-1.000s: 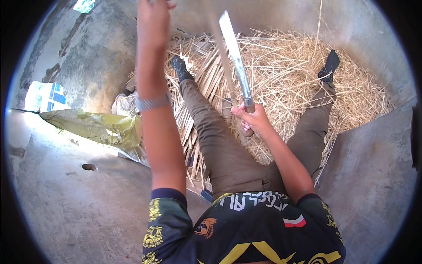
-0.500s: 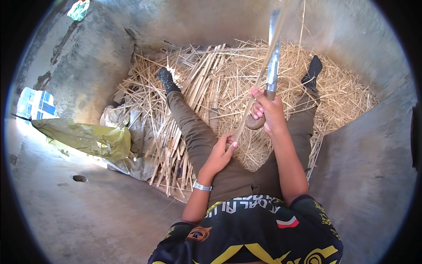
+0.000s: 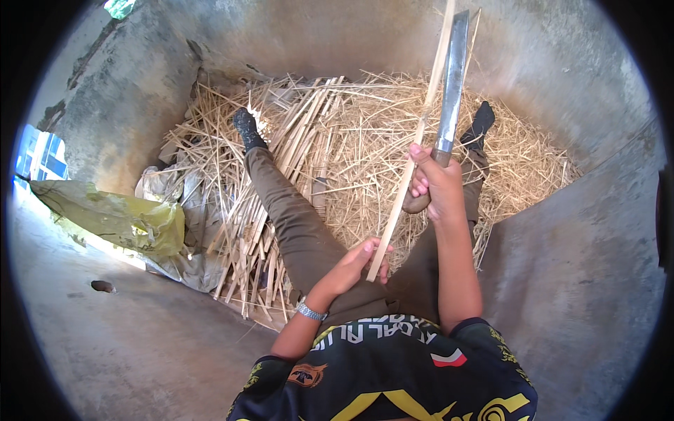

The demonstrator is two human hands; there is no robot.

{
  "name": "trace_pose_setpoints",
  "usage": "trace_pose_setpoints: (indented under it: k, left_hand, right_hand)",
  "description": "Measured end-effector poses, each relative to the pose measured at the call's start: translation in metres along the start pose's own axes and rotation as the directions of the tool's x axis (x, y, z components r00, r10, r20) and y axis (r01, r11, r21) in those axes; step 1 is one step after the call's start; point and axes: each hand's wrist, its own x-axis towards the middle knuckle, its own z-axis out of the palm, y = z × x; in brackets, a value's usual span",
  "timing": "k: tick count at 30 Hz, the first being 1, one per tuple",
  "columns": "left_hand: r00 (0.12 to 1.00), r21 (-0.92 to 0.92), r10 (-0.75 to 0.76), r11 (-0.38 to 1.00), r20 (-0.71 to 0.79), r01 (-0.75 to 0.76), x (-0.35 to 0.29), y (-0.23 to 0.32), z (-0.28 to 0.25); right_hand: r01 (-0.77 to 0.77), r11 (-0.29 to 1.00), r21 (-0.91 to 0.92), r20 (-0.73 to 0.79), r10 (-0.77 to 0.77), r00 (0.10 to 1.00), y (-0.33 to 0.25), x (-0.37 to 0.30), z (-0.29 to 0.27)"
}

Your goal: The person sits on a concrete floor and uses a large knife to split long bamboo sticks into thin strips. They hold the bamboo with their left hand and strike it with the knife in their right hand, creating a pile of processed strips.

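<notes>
From my seat the top end of the bamboo strip [image 3: 414, 151] runs out past the upper edge, so I can't see where it stops. The tip of the machete [image 3: 451, 74] is right up at that edge too. My right hand [image 3: 437, 184] swallows most of the handle. The green thing [image 3: 119, 7] up top-left is cut off, can't tell what it is. Lower edge chops my shirt [image 3: 393, 372].

The left hand [image 3: 354, 263], raised high a second ago, has come down to the lap and now takes the lower end of a long bamboo strip [image 3: 414, 147]. The right hand [image 3: 435, 186] has lifted the big knife [image 3: 451, 81] upright, blade alongside the strip.
</notes>
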Motion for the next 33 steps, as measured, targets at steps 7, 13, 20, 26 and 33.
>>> trace_pose_setpoints:
  k: [7, 13, 20, 26, 33]
  left_hand:
    - [0.947, -0.391, -0.125, 0.889, 0.297, 0.239, -0.006, -0.014, -0.018]
    - [0.983, -0.534, -0.036, 0.835, 0.182, 0.130, -0.011, 0.006, 0.012]
    - [0.981, -0.512, -0.182, 0.850, -0.072, 0.121, -0.019, 0.032, 0.041]
    - [0.965, -0.823, -0.226, 0.568, -0.131, 0.022, -0.041, 0.017, 0.009]
    - [0.967, -0.941, -0.255, 0.331, -0.022, 0.066, -0.048, -0.007, -0.016]
  right_hand:
    - [0.083, 0.977, -0.195, 0.085, -0.067, 0.994, 0.004, -0.010, 0.014]
    - [0.139, 0.897, -0.420, 0.036, -0.136, 0.990, 0.033, -0.014, 0.014]
    - [0.034, 0.855, -0.517, -0.067, -0.081, 0.994, 0.120, -0.025, 0.019]
    - [-0.082, 0.918, -0.387, -0.043, 0.070, 0.997, 0.152, -0.032, 0.001]
    - [-0.052, 0.370, -0.927, -0.019, 0.090, 0.996, 0.163, -0.024, -0.020]
